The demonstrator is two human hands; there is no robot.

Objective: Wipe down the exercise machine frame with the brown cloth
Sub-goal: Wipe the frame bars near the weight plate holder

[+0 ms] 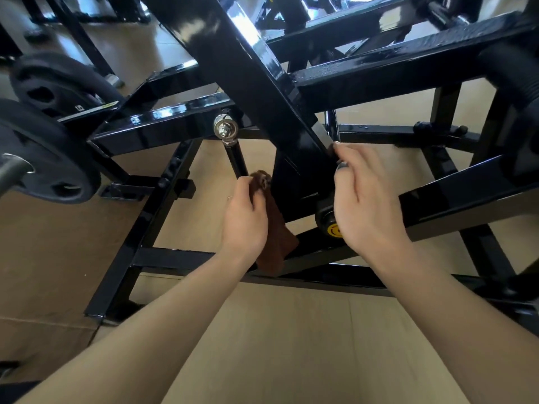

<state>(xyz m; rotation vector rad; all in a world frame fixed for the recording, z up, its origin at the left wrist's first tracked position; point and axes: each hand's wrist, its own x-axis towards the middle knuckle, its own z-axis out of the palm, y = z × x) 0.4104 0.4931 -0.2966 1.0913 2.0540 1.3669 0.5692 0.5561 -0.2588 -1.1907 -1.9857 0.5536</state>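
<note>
Bright daylight is admitted from above; strong glare is noted on the glossy frame (221,71). Edges are bowed and softly blurred.

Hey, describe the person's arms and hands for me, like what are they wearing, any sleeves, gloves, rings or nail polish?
Both forearms are bare up to the frame edge: no sleeves, gloves, watch or bracelets show. The right hand has dark, blue-grey polish on the fingernails that are visible. The left hand shows no ring; its nails are turned away, so polish there cannot be told.
</note>
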